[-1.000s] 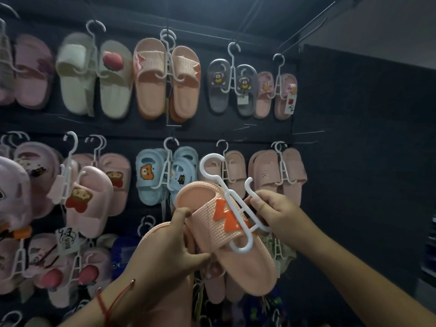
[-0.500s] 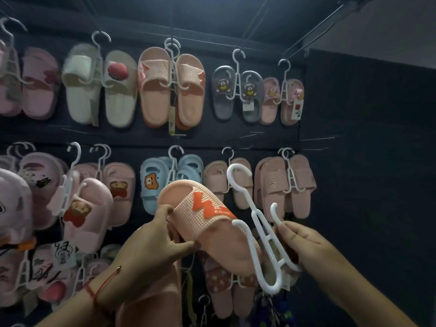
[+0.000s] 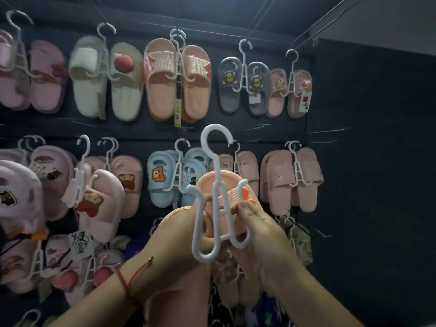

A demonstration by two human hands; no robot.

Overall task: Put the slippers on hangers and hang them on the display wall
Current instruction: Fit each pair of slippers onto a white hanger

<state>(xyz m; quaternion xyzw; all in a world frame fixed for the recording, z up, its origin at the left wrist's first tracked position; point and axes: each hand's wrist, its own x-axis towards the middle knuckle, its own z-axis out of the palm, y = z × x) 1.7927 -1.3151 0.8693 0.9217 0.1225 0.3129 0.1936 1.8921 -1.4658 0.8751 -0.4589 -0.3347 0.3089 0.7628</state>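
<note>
A white plastic hanger (image 3: 213,201) stands upright in front of me, hook at the top. Behind it is a peach slipper (image 3: 226,185) with an orange mark on its woven strap; the hanger's right arm passes under that strap. My right hand (image 3: 262,234) pinches the strap and hanger from the right. My left hand (image 3: 179,234) grips the slipper and the hanger's left side. A second peach slipper (image 3: 174,300) shows below, against my left forearm. The dark display wall (image 3: 236,131) holds many pairs on white hangers.
Rows of hung slippers fill the wall: pink ones (image 3: 47,74) and cream ones (image 3: 106,79) at the top, blue ones (image 3: 165,178) and pink ones (image 3: 295,178) in the middle row. A bare metal peg (image 3: 325,132) sticks out at right by a dark side panel (image 3: 377,161).
The hanger has swung from a tilt at my right to upright in front of the slipper. Its arm now sits under the strap. Both hands have come together around slipper and hanger.
</note>
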